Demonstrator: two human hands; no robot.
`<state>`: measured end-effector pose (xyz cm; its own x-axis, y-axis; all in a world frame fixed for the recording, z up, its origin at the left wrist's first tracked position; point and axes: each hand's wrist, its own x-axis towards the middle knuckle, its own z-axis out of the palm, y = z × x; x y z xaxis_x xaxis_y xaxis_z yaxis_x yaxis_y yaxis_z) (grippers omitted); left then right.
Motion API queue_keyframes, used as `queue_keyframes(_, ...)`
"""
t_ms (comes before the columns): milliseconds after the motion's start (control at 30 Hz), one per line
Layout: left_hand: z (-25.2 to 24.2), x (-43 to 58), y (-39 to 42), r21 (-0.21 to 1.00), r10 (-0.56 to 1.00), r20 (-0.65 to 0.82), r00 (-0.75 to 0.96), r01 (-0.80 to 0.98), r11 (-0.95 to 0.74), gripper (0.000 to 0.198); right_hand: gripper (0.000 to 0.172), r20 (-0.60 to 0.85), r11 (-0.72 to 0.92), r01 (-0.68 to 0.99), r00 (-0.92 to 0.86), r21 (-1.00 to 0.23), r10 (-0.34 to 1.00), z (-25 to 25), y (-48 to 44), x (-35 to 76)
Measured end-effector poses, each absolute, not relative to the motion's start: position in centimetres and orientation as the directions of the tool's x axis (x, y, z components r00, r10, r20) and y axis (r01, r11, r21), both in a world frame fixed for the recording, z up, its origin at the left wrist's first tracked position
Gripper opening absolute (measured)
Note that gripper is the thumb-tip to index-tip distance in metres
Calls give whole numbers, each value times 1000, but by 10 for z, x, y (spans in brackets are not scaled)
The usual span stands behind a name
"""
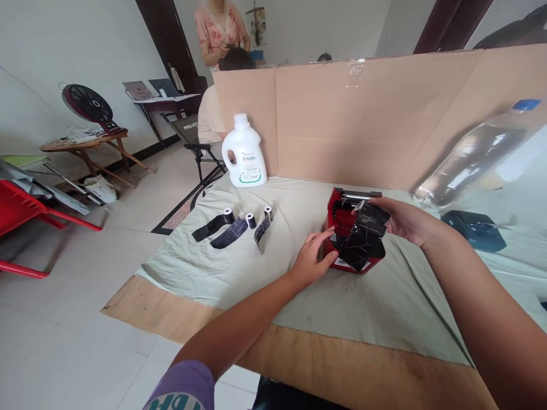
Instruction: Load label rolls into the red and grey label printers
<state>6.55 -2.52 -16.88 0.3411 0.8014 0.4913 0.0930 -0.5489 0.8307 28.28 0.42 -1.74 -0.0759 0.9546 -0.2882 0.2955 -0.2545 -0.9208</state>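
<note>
Purple printed sleeve fabric (183, 387) is seen nearest, at the lower left, with the bare left forearm extended from it across the brown wooden board (299, 341) and pale green cloth (192, 273). By the left hand (314, 262), an open red box with a black interior (337, 221) is touched at its near left side; its fingers are parted and nothing is enclosed by them. At the box's far right corner, the right hand (404, 219) is set close behind a crumpled, glossy black strip (365, 239), which is draped down into the box. Its fingertips are mostly hidden, so whether they are clamped on the strip or on the box's edge cannot be told.

The step in hand is judged to be the handling of the strip at the open box; for the next move, a steady box and a controlled strip seem to be called for. To the left, three small white-cored rolls with dark tails (233, 233) are laid well apart from the box.
</note>
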Motion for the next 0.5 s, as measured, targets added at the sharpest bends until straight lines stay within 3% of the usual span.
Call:
queue_keyframes(67,-168,66,-25,835,804,492,335,80,-544,49,23,-314,-301,162,-62,-940,947,-11,-2,269)
queue_keyframes(267,-171,67,-24,873,846,440,300,80,-482,44,35,-83,-74,71,-125,-995,989,5,-9,219)
queue_keyframes(367,-175,67,-23,912,881,398,255,-5,-410,45,37,-12,1,164,-76,-987,997,7,-2,200)
queue_keyframes(500,-169,56,-10,909,928,361,96,-260,-326,70,46,-17,35,367,-139,-930,990,5,10,185)
